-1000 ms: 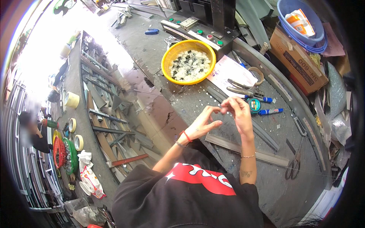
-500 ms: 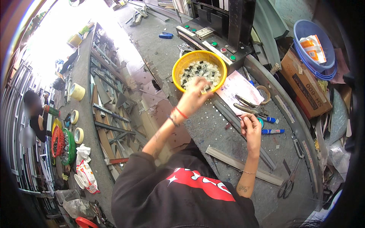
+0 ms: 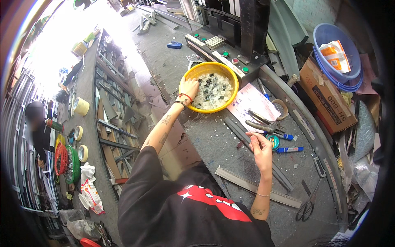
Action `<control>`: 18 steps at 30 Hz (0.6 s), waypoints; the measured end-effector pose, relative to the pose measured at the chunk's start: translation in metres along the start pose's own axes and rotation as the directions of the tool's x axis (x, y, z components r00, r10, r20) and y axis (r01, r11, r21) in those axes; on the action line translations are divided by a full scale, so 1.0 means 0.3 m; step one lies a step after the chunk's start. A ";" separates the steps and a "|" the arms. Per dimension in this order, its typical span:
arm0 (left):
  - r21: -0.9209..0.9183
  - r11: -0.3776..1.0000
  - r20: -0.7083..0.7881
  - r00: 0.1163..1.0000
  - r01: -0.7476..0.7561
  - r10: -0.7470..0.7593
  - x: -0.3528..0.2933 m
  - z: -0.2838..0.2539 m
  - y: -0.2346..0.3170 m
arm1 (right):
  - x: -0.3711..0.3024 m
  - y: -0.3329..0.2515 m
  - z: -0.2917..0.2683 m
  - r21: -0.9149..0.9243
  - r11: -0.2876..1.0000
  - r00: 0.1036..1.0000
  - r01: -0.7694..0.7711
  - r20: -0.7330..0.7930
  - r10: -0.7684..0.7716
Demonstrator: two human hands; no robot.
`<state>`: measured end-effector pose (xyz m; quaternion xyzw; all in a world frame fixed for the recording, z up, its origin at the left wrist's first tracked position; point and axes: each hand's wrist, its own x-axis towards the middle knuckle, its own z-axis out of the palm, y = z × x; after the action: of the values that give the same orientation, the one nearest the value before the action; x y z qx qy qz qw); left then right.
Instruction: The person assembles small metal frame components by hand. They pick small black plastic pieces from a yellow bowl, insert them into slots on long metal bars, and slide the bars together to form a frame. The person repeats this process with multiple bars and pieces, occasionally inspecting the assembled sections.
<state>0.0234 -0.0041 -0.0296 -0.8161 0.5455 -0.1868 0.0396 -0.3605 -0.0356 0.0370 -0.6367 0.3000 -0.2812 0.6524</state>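
Observation:
A yellow plastic basket (image 3: 234, 88) holds many small clear, white and black pieces (image 3: 212, 91). My left hand (image 3: 189, 88) lies over its left rim, fingers curled down at the edge of the pieces; whatever they grip is hidden. Lower right, above the grey worktop, my right hand (image 3: 261, 149) is raised with thumb and fingers drawn together. Any small item between them is too small to make out. Close by it are pliers (image 3: 263, 126), a round teal item (image 3: 273, 142) and a blue marker (image 3: 290, 150).
A written pink sheet (image 3: 253, 103) lies right of the basket, with a tape roll (image 3: 280, 109) beside it. Metal strips (image 3: 257, 186) and scissors (image 3: 305, 210) rest nearer me. Behind stands a black machine with buttons (image 3: 225, 54). A co-worker (image 3: 39, 127) is at far left.
My left hand has moved from above the basket's front to its left rim. My right hand stays raised near the pliers. The whole view has shifted slightly.

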 end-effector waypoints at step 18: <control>-0.867 0.486 -0.040 0.956 0.111 -0.290 -0.033 -0.275 0.097 | -0.080 -0.106 0.002 0.216 0.953 0.977 0.211 -0.080 -0.198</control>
<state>-0.0341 0.0047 0.0363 -0.7659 0.4679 0.0304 -0.4400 -0.3756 -0.0182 0.0696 -0.5785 0.2174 -0.3972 0.6785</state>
